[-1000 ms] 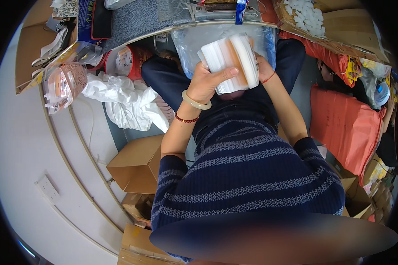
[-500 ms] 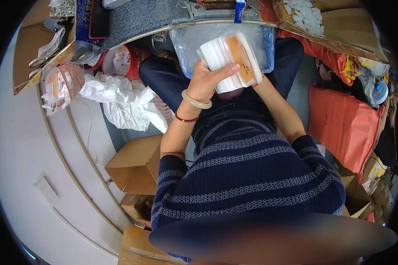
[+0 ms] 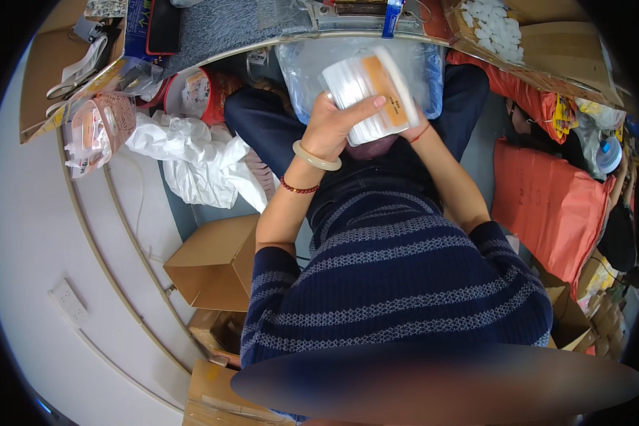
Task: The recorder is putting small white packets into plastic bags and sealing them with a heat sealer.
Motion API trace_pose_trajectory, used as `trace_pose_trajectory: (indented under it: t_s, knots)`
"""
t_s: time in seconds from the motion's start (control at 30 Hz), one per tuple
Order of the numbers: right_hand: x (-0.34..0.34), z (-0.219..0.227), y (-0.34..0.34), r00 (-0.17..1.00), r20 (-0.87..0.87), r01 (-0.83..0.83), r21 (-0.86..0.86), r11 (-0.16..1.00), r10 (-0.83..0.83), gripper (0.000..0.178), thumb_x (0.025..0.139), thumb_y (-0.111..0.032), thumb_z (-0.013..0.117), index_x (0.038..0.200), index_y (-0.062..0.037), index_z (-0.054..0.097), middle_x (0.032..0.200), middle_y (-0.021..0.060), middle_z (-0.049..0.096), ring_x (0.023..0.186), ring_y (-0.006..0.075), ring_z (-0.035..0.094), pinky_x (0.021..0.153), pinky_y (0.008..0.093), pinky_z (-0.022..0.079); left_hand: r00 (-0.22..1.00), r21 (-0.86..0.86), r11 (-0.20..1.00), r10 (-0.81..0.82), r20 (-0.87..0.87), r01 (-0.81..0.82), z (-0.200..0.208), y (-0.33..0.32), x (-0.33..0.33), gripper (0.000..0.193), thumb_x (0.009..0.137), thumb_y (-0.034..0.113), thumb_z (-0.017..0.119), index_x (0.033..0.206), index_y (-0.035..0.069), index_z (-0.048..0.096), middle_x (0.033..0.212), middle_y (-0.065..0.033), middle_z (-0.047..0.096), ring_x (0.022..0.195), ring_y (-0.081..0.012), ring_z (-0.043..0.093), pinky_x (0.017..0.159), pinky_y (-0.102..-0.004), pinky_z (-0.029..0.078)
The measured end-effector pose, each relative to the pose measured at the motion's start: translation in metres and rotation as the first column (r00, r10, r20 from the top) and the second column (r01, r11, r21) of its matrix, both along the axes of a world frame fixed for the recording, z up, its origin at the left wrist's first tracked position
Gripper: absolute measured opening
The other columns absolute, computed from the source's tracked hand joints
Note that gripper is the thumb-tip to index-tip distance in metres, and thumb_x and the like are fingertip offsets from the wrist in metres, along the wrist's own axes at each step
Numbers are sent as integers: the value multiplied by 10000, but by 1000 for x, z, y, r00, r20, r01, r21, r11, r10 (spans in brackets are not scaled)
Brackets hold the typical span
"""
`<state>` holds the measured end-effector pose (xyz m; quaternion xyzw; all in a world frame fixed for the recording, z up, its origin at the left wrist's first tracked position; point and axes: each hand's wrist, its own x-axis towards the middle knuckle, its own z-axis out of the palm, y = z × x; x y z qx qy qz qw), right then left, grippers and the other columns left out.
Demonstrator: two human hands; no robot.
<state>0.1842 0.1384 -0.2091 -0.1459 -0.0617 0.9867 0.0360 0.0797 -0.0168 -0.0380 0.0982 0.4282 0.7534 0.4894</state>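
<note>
A thick stack of flat white and clear plastic packets (image 3: 353, 79), with an orange label band on the face of it, is held up in front of my lap. My left hand (image 3: 326, 126) grips its near-left side, thumb laid across the packets and the other fingers hidden underneath. At the lower right edge my right hand (image 3: 414, 129) holds the same stack from behind; most of its fingers are out of sight. Beyond the stack sits a blue-edged tub lined with clear plastic (image 3: 298, 78), between my knees.
A table edge (image 3: 263, 44) runs across the far side, bearing a grey cloth, a phone (image 3: 163, 27) and a carton of white pieces (image 3: 491, 32). On the left are a red bucket (image 3: 216, 96), white plastic sheeting (image 3: 199, 167) and a cardboard box (image 3: 213, 259). Red sacking (image 3: 539, 206) lies right.
The stack has tilted slightly in my hands, and more of my right hand's fingers shows at its lower edge. Both hands keep their hold.
</note>
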Motion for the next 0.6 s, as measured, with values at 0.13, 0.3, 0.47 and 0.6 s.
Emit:
trace_pose_trajectory:
  t_s: [0.13,0.3,0.47,0.6]
  knots:
    - [20,3,33,995,53,-87,86,993,82,527,856,42,461,1375,41,375,1327,212,516,1207,306,546,1036,435,445,999,4,999,-46,8,46,-6,-8,-2,375,838,55,726,1175,-36,587,1089,-95,660,973,-158,644,838,-301,541]
    - [30,0,54,993,18,-120,280,952,120,450,834,41,475,1283,70,460,1244,208,581,1142,297,594,1007,418,470,996,6,996,-88,-18,88,-9,-6,1,384,849,78,723,1187,-36,581,1088,-98,660,968,-160,644,837,-303,538]
    - [32,4,49,997,-20,-72,232,970,79,423,834,45,474,1256,75,489,1209,209,604,1122,293,608,1000,410,477,989,-16,990,-140,-37,140,-11,-6,1,443,856,97,714,1240,-40,541,1134,-116,641,1027,-179,625,886,-311,516]
    - [32,4,43,998,-11,-64,190,980,67,437,839,44,483,1275,68,482,1223,202,599,1127,293,606,1004,408,474,990,-20,990,-139,-16,139,-10,-5,3,442,860,95,709,1244,-41,538,1145,-116,638,1036,-181,622,897,-315,511]
